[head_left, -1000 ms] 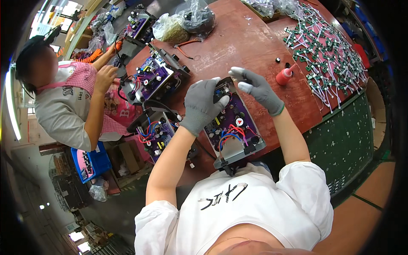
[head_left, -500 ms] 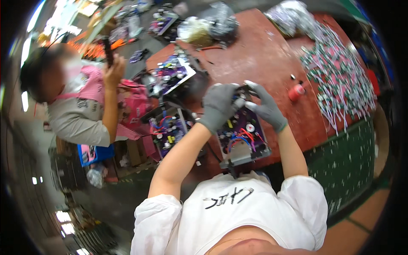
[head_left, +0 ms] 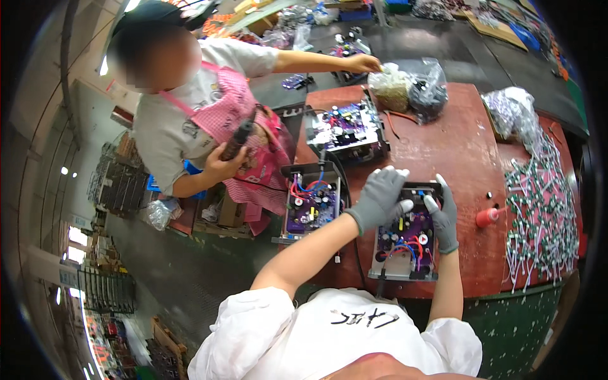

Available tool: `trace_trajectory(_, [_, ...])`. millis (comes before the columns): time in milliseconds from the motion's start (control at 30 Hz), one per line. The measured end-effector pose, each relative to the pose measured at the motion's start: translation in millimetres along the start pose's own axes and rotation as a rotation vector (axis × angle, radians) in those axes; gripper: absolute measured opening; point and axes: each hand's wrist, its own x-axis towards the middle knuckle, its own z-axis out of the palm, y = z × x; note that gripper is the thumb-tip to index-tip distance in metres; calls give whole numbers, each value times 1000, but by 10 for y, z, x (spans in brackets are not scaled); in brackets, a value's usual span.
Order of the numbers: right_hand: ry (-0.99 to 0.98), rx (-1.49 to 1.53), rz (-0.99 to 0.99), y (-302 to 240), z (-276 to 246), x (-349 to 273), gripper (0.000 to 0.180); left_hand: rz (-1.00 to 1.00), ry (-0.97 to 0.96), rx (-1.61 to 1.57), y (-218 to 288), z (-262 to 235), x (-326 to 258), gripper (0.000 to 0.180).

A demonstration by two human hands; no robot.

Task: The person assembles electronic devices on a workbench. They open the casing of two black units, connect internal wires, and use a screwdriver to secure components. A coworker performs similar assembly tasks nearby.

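An open metal case [head_left: 387, 273] with a purple circuit board [head_left: 400, 239] inside lies on the red table in front of me. Red and blue wires loop over the board's near end. My left hand [head_left: 382, 197], in a grey glove with white fingertips, is over the case's far left corner, fingers stretched out and thumb apart. At the far right side, my right hand [head_left: 444, 218], gloved alike, has its thumb inside the case and its fingers along the outer edge. Nothing loose shows in either hand.
More open cases [head_left: 315, 206] [head_left: 347, 130] stand to the left. A co-worker holds a dark electric screwdriver [head_left: 239, 136] and touches a bag of small yellowish parts [head_left: 389, 92]. A red bottle [head_left: 486, 217] and a pile of wired green parts [head_left: 541, 215] lie right.
My hands have come apart from the case's far end, where they were close together. The co-worker's arm now stretches to the bags. The whole view has shifted.
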Motion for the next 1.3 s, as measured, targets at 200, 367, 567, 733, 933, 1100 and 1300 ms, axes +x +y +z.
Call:
trace_trajectory(200, [36,17,-9,32,31,-47,61,48,15,5,-14,56,8,73])
trace_trajectory(367, [43,14,2,28,59,-59,60,56,38,24,-19,84,-39,76])
trace_trajectory(567, [58,-21,-6,8,58,-67,58,43,34,29,-27,130,-38,77])
trace_trajectory(733, [58,-17,-19,119,43,-39,58,15,7,24,-6,115,-54,77])
trace_trajectory(933, [51,-36,-12,97,33,-46,59,6,-9,-20,-3,105,-48,75])
trace_trajectory(1100, [32,-57,-15,85,10,-38,60,13,22,-14,-26,122,-29,74])
trace_trajectory(1300, [45,-16,-13,135,1,-91,61,3,42,-53,25,130,-78,73])
